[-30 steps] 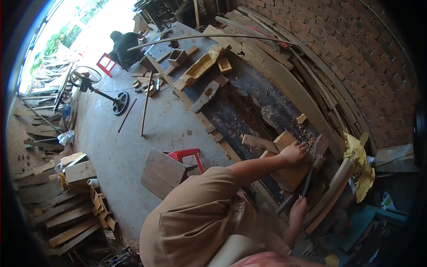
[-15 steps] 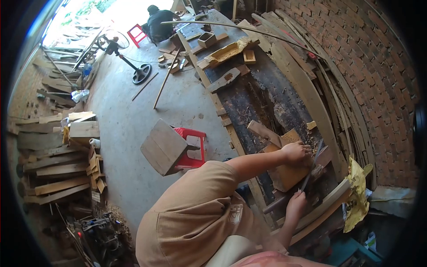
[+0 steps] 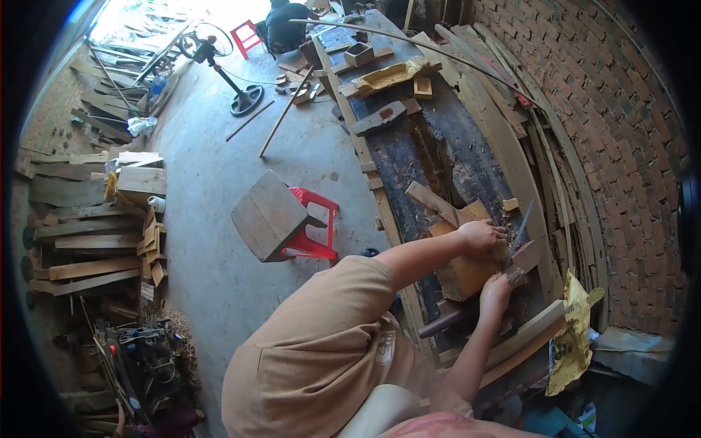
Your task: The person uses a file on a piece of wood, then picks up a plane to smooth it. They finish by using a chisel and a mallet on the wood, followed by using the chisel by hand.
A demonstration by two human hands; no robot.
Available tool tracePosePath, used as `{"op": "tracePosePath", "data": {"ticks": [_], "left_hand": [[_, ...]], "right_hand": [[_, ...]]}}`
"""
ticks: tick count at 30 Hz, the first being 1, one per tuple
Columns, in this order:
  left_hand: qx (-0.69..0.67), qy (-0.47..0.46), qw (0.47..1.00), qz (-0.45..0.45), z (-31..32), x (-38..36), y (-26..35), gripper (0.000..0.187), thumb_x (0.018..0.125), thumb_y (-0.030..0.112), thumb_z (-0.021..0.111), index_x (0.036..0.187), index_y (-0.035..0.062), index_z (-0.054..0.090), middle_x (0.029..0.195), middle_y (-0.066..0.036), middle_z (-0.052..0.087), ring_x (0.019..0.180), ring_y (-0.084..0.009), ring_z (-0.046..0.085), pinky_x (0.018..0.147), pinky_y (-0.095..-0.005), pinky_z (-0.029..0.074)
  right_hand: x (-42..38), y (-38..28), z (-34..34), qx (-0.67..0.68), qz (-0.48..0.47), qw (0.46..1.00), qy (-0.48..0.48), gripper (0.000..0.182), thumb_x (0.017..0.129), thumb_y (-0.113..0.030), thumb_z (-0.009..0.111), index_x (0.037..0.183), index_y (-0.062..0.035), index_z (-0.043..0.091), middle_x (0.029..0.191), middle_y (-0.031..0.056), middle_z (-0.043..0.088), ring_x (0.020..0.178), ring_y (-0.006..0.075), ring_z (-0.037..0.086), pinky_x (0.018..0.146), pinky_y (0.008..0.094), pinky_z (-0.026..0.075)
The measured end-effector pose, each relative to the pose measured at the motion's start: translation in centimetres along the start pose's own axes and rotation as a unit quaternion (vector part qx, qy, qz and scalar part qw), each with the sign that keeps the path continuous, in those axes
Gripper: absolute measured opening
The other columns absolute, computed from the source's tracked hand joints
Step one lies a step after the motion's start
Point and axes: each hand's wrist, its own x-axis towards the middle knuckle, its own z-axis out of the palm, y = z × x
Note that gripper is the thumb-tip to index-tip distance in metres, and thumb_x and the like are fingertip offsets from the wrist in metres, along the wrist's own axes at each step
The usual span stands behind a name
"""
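Observation:
On the dark workbench [image 3: 409, 157] rests a yellowish-brown wooden block [image 3: 467, 274]. My left hand [image 3: 482, 238] presses on the block's upper part, its fingers curled over the edge. Just below it, my right hand [image 3: 496, 290] is closed around the near end of a long, thin dark tool [image 3: 521, 232], whose far end points up and away past the block's right edge. The handle is hidden in my fist. A reddish wood piece [image 3: 524, 255] lies beside the tool. Another narrow wood piece [image 3: 431, 201] leans toward the block's upper left.
A red stool [image 3: 319, 226] with a wooden box-like piece [image 3: 269, 215] stands left of the bench. Wood pieces [image 3: 95, 244] are stacked at far left. A yellow bag [image 3: 572, 339] hangs at the bench's near right. Another person [image 3: 287, 28] crouches at the top.
My right hand has moved up and away along the block's right side, carrying the thin tool forward. My left hand stays on the block. The whole view has shifted slightly.

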Motion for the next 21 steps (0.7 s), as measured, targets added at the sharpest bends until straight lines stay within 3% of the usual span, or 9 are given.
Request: {"op": "tracePosePath", "data": {"ticks": [10, 16, 21], "left_hand": [[-0.005, 0.033, 0.999, 0.001, 0.4, -0.2, 0.0, 0.048, 0.072, 0.036, 0.060, 0.104, 0.0013, 0.057, 0.113, -0.012, 0.054, 0.112, -0.0254, 0.046, 0.091, -0.0370, 0.035], [-0.005, -0.017, 1.000, -0.006, 0.1, 0.1, -0.1, 0.046, 0.072, 0.037, 0.058, 0.101, 0.0022, 0.057, 0.112, -0.012, 0.055, 0.109, -0.0249, 0.048, 0.089, -0.0375, 0.036], [-0.014, -0.020, 1.000, 0.017, 0.3, 0.0, -0.3, 0.044, 0.072, 0.036, 0.058, 0.101, 0.0027, 0.056, 0.111, -0.011, 0.055, 0.109, -0.0254, 0.047, 0.088, -0.0378, 0.036]], "right_hand": [[-1.5, 0.5, 0.7, 0.014, -0.017, 1.000, 0.022, 0.032, 0.088, -0.021, 0.034, 0.085, 0.0046, 0.053, 0.083, 0.0274, 0.057, 0.081, 0.0424, 0.055, 0.069, 0.0486, 0.044], [-9.2, 1.6, 0.3, 0.001, 0.011, 1.000, 0.001, 0.028, 0.088, -0.018, 0.036, 0.083, 0.0048, 0.051, 0.080, 0.0269, 0.057, 0.079, 0.0428, 0.054, 0.066, 0.0491, 0.043], [-11.2, 2.3, 0.6, 0.023, 0.038, 0.999, 0.028, 0.025, 0.086, -0.018, 0.039, 0.083, 0.0037, 0.052, 0.078, 0.0265, 0.057, 0.078, 0.0413, 0.055, 0.065, 0.0486, 0.044]]}}
